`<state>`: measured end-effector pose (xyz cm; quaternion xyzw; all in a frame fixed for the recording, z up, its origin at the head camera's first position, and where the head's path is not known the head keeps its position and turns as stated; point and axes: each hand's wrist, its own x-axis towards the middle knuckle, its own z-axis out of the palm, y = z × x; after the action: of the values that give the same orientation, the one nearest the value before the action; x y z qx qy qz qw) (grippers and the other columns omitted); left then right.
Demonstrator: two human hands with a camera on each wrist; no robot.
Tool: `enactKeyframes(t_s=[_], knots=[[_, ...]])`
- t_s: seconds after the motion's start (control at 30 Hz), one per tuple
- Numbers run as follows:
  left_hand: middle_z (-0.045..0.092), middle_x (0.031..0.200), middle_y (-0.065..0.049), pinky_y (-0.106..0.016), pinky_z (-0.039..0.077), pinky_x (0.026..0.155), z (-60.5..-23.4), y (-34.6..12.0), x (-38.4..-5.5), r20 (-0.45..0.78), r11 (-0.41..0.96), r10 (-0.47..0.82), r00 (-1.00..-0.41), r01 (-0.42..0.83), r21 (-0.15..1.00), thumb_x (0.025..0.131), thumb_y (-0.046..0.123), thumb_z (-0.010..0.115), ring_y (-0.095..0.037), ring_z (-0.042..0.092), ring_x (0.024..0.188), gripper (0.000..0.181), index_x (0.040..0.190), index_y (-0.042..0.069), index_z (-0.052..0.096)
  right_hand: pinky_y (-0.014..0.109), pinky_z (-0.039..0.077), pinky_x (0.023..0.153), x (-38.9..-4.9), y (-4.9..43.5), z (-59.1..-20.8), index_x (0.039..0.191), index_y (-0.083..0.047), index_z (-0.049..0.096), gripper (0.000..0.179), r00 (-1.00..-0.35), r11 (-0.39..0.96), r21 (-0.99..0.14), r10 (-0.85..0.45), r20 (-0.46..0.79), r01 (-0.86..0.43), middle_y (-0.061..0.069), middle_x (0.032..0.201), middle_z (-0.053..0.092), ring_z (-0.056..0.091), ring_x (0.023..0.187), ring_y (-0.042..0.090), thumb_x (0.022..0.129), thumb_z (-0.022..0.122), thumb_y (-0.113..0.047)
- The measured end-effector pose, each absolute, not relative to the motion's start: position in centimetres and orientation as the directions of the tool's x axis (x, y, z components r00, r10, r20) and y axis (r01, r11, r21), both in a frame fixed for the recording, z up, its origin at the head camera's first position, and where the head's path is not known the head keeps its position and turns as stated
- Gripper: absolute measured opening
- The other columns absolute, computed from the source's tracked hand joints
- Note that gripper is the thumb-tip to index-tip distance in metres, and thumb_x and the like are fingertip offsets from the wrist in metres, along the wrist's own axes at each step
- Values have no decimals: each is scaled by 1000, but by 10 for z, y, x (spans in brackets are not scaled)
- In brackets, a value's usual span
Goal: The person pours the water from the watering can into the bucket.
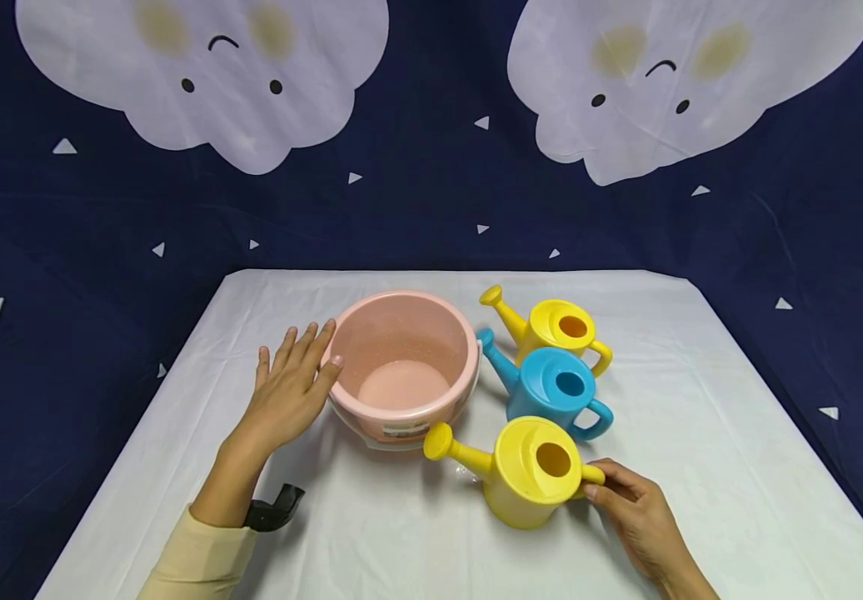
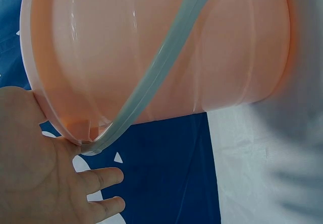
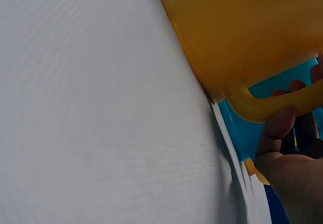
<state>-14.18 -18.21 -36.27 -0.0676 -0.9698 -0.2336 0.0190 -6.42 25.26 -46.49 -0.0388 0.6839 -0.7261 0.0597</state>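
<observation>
A pink bucket (image 1: 401, 392) with a pale handle (image 2: 151, 82) stands on the white-covered table. My left hand (image 1: 291, 396) rests against its left rim, fingers straight and spread. My right hand (image 1: 641, 517) pinches the handle of the nearest yellow watering can (image 1: 525, 479) between thumb and fingers; the right wrist view shows the thumb on that handle (image 3: 262, 108). This can's spout points left, its rose overlapping the bucket's lower front in the head view. Just behind it stands a blue watering can (image 1: 551, 383), and a second yellow watering can (image 1: 561, 327) is farthest back.
The white tablecloth (image 1: 701, 400) covers the table up to a dark blue backdrop (image 1: 431, 208) with clouds and small triangles. A small clear, shiny bit (image 1: 466, 474) lies under the near can's spout. A black strap (image 1: 274, 508) sits at my left wrist.
</observation>
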Motion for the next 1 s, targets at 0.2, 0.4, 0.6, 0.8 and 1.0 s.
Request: enactKeyframes(t_s=[0.2, 0.4, 0.6, 0.8, 1.0], knots=[[10, 160, -14, -64, -12, 112, -363, -182, -142, 69, 881, 122, -990, 140, 452, 99, 56, 20, -36, -4, 148, 62, 153, 29, 6, 20, 54, 81, -65, 252, -464, 109, 6, 62, 20, -990, -62, -997, -136, -35, 44, -5, 102, 68, 64, 89, 5, 90, 57, 2], [10, 160, -14, -64, -12, 112, -362, -182, -142, 71, 879, 125, -990, 143, 454, 99, 56, 20, -36, -4, 148, 61, 153, 29, 7, 19, 54, 82, -64, 253, -463, 111, 2, 62, 22, -988, -81, -997, -156, -7, 19, -6, 104, 67, 64, 92, 4, 90, 56, 4], [11, 160, -14, -64, -12, 112, -362, -182, -142, 72, 879, 126, -989, 145, 453, 99, 55, 20, -36, -4, 148, 61, 153, 29, 7, 16, 51, 86, -64, 254, -460, 122, 8, 54, 30, -992, -18, -999, -123, -36, 38, -8, 112, 65, 61, 101, 2, 93, 54, 0], [11, 159, -14, -64, -12, 112, -362, -182, -142, 72, 881, 128, -989, 147, 450, 99, 55, 20, -36, -4, 148, 61, 153, 29, 6, 14, 48, 87, -64, 258, -457, 126, 12, 48, 34, -997, -4, -1000, -73, -23, 23, -4, 114, 65, 59, 103, 2, 96, 50, -4], [11, 159, -14, -64, -12, 112, -363, -183, -142, 73, 879, 127, -989, 146, 453, 99, 55, 20, -36, -4, 148, 61, 153, 30, 6, 12, 47, 91, -66, 262, -456, 126, 10, 50, 32, -1000, -47, -999, -25, -8, 9, -7, 107, 69, 61, 103, 2, 97, 49, -4]])
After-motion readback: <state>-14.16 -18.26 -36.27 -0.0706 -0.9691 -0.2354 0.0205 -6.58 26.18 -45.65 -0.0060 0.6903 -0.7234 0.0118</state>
